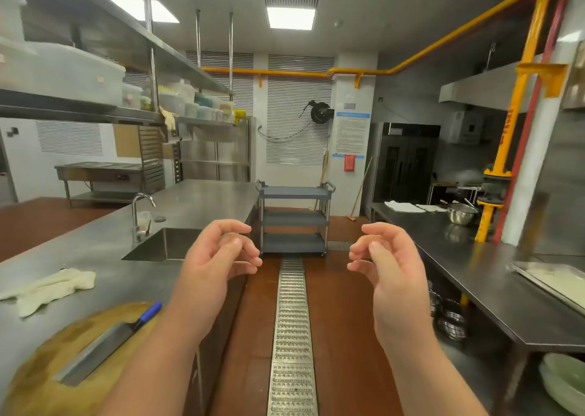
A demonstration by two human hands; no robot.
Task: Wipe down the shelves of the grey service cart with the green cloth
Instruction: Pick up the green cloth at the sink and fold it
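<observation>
The grey service cart (294, 219) stands at the far end of the aisle, with three shelves and nothing on them. My left hand (218, 257) and my right hand (386, 257) are raised in front of me, well short of the cart. Both have curled, spread fingers and hold nothing. A thin sliver of green (230, 234) shows just behind my left fingers; I cannot tell whether it is the green cloth.
A steel counter (95, 251) with a sink (167, 244) and tap runs along the left, carrying a white cloth (47, 289) and a cleaver (104, 346) on a round board. Another steel counter (474, 270) lines the right. A floor drain grate (292, 336) runs down the aisle.
</observation>
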